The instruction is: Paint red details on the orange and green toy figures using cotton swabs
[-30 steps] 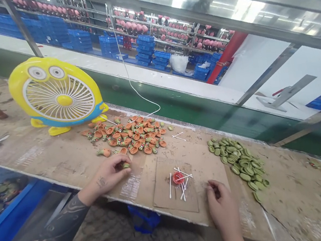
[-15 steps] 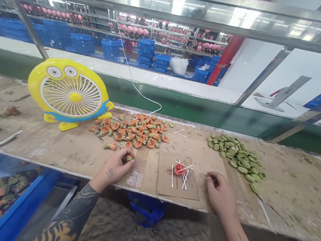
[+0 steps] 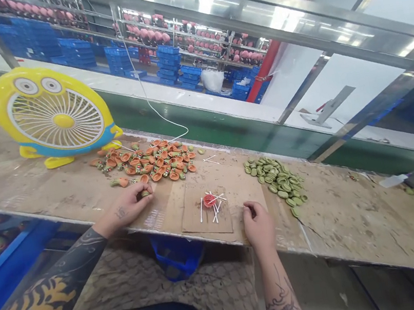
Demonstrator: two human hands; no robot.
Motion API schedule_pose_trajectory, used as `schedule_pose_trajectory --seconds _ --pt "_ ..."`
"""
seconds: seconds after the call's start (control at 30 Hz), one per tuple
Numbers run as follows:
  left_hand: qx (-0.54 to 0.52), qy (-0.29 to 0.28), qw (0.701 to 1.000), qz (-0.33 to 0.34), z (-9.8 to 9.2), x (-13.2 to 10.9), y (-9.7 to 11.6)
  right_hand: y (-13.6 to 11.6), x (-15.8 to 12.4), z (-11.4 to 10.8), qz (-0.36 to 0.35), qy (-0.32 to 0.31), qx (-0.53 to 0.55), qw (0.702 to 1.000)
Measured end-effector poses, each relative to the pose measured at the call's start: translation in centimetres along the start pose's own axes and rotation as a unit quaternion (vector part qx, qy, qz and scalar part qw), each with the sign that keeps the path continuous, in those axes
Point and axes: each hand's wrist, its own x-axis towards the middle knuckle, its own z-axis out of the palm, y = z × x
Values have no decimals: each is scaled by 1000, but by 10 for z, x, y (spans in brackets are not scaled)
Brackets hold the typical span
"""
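Note:
My left hand [image 3: 131,205] rests on the cardboard-covered bench, its fingers closed round a small green-and-orange painted piece [image 3: 145,193], mostly covered by them. Just beyond it lies a heap of hollow orange-and-green pieces [image 3: 157,161] with tiny painted details. My right hand [image 3: 260,227] sits curled at the bench's front edge; whatever may be inside its fingers is hidden. Between the hands, on a cardboard square [image 3: 193,219], stands a small red dish [image 3: 209,201] with several cotton swabs [image 3: 201,210] on and around it. Beyond my right hand is a pile of green oval pieces [image 3: 279,180].
A yellow fan [image 3: 64,121] with cartoon eyes stands at the left, a white cable [image 3: 153,106] hanging behind the heap. Below the bench at left is a blue bin [image 3: 20,260] of similar pieces. A metal frame [image 3: 248,14] spans overhead; stacked blue crates [image 3: 168,65] stand beyond.
The view has swung to the right, so things appear further left and slightly higher. Both hands keep nearly the same pose and place on the bench.

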Motion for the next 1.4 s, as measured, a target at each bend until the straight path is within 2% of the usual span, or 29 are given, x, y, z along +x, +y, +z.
schedule_pose_trajectory --seconds 0.2,0.5,0.77,1.0,1.2,1.4 --pt "20 14 1000 -8 -2 0 6 -1 -1 -1 -5 -5 10 1000" --pt "44 19 999 -11 -1 0 2 2 -1 -1 -10 -21 37 999" --pt "61 12 998 -27 -3 -1 21 8 1 1 17 -37 58 997" --pt "54 23 998 -34 -4 -3 28 12 2 2 15 -41 63 997" --pt "39 51 998 -19 0 -5 24 19 8 4 11 -58 66 996" --pt "10 91 996 -14 5 -12 15 27 10 6 26 -105 16 994"
